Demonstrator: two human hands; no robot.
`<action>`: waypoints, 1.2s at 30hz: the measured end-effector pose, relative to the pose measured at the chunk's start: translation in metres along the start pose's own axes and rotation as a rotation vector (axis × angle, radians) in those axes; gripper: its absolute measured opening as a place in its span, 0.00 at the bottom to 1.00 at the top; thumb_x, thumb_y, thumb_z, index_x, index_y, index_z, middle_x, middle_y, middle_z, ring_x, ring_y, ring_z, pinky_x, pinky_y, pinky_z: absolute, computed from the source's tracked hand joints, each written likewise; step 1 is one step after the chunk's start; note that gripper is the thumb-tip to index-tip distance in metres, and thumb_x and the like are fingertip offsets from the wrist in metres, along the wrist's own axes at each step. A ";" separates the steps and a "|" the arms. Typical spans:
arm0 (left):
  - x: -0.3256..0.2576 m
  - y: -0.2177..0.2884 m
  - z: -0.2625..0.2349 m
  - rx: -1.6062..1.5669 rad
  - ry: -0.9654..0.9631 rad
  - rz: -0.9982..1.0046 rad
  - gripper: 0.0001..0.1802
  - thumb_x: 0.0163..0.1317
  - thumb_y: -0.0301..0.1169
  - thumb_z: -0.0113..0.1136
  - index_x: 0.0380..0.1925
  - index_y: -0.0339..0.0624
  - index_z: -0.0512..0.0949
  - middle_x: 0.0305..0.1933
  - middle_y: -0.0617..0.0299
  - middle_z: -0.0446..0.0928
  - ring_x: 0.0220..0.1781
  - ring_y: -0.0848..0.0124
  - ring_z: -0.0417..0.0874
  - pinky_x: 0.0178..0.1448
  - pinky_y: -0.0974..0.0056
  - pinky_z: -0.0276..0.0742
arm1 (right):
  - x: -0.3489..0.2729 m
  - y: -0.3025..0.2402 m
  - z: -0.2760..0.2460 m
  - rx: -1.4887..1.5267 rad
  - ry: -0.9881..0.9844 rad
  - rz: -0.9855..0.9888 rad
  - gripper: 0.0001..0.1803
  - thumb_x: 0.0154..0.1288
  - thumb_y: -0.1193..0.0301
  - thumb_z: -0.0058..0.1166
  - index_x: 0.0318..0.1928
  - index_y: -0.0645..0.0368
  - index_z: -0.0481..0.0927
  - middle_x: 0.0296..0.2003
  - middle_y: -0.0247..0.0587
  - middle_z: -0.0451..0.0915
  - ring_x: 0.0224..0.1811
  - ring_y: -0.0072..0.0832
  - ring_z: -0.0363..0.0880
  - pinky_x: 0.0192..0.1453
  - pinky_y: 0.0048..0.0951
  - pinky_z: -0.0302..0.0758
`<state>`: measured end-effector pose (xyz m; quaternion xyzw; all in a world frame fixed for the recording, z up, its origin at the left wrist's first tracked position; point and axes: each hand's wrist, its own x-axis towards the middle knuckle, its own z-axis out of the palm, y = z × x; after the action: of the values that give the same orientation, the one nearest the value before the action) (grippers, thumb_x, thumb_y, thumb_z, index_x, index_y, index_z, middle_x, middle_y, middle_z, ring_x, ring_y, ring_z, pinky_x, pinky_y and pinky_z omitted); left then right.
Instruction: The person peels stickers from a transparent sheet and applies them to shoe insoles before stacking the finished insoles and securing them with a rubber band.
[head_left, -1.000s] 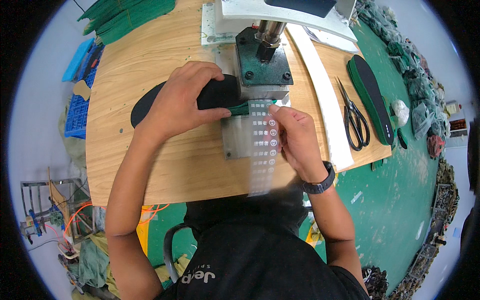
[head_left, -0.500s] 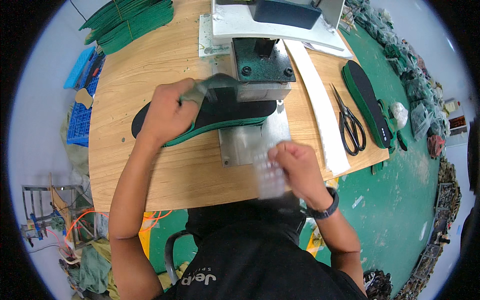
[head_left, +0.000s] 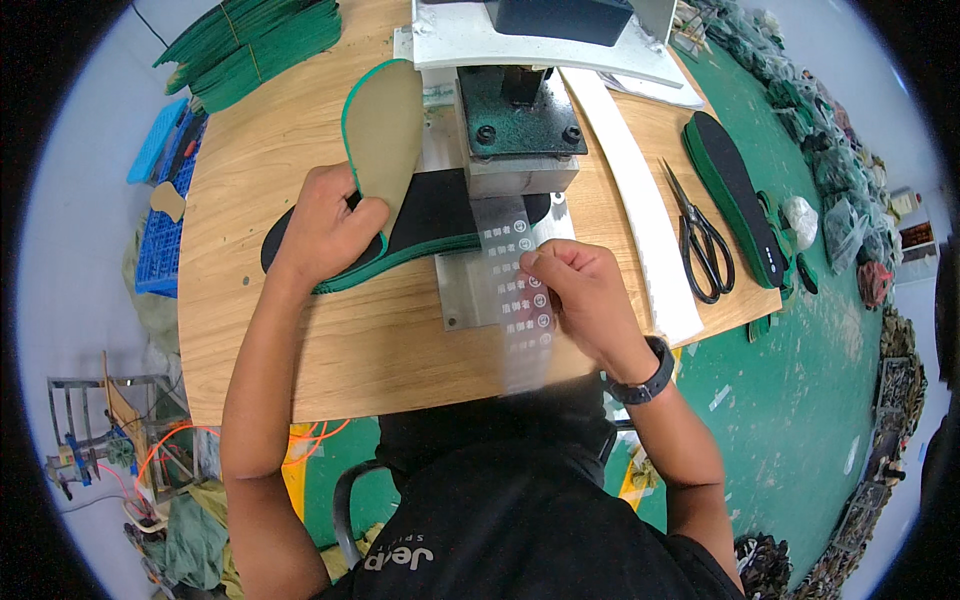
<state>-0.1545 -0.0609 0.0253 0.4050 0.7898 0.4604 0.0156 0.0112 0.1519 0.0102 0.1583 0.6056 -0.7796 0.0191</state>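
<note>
- Tan underside of a lifted insole shows in the left hand, fingers curled closed around its lower end; it stands steeply tilted above the wooden table. Judged risk: gripped at one end only, it could flop or slip.
- Black-topped insole stack, green-edged, lies under and beside that hand, its right part over the metal plate. A tug or knock from the left hand could skew its layers.
- Press block sits above the stack's right part. If it came down with the strip crooked, a print might land askew.
- Clear printed strip, upper end by the block, is pinched between right hand thumb and forefinger. Loose below, it could curl or twist; those fingertips are near the block, a possible pinch hazard.
- Hidden, left to right: some left fingertips; the block's underside; the strip's upper end. Strip's lower end blurred; machine top cut off by frame. Layer count unclear.
</note>
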 end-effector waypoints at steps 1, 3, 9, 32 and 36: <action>0.000 0.001 0.001 -0.001 0.004 0.007 0.06 0.47 0.26 0.48 0.22 0.32 0.68 0.17 0.55 0.62 0.21 0.70 0.61 0.27 0.64 0.62 | 0.000 -0.001 0.000 -0.005 0.003 0.033 0.10 0.64 0.72 0.50 0.26 0.63 0.79 0.19 0.32 0.76 0.19 0.13 0.71 0.21 0.16 0.65; 0.000 0.004 0.001 0.001 0.000 0.012 0.06 0.47 0.26 0.47 0.23 0.33 0.68 0.17 0.54 0.63 0.21 0.69 0.62 0.28 0.65 0.64 | 0.000 -0.003 -0.001 -0.016 0.012 0.101 0.11 0.64 0.72 0.50 0.26 0.63 0.78 0.19 0.32 0.76 0.18 0.14 0.71 0.20 0.16 0.65; -0.001 0.004 0.002 0.040 -0.016 0.042 0.06 0.47 0.25 0.48 0.25 0.32 0.70 0.20 0.50 0.66 0.23 0.63 0.66 0.31 0.63 0.67 | 0.009 -0.002 0.006 0.099 0.064 0.007 0.09 0.63 0.73 0.51 0.28 0.64 0.78 0.19 0.33 0.76 0.18 0.17 0.72 0.20 0.17 0.65; -0.004 0.015 0.006 0.156 -0.085 0.010 0.17 0.49 0.27 0.56 0.42 0.35 0.73 0.34 0.46 0.74 0.38 0.54 0.77 0.46 0.61 0.72 | 0.020 0.006 0.010 0.061 0.142 -0.032 0.14 0.67 0.68 0.50 0.27 0.64 0.77 0.18 0.35 0.77 0.17 0.18 0.74 0.17 0.17 0.64; 0.000 0.023 0.013 0.273 -0.052 0.080 0.29 0.45 0.37 0.67 0.48 0.39 0.73 0.43 0.49 0.77 0.46 0.52 0.77 0.51 0.59 0.73 | 0.013 0.001 0.009 0.090 0.151 -0.020 0.16 0.68 0.66 0.49 0.26 0.63 0.77 0.18 0.36 0.77 0.15 0.17 0.71 0.17 0.17 0.64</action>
<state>-0.1348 -0.0465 0.0351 0.4462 0.8278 0.3382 -0.0376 -0.0027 0.1454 0.0078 0.2112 0.5710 -0.7922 -0.0412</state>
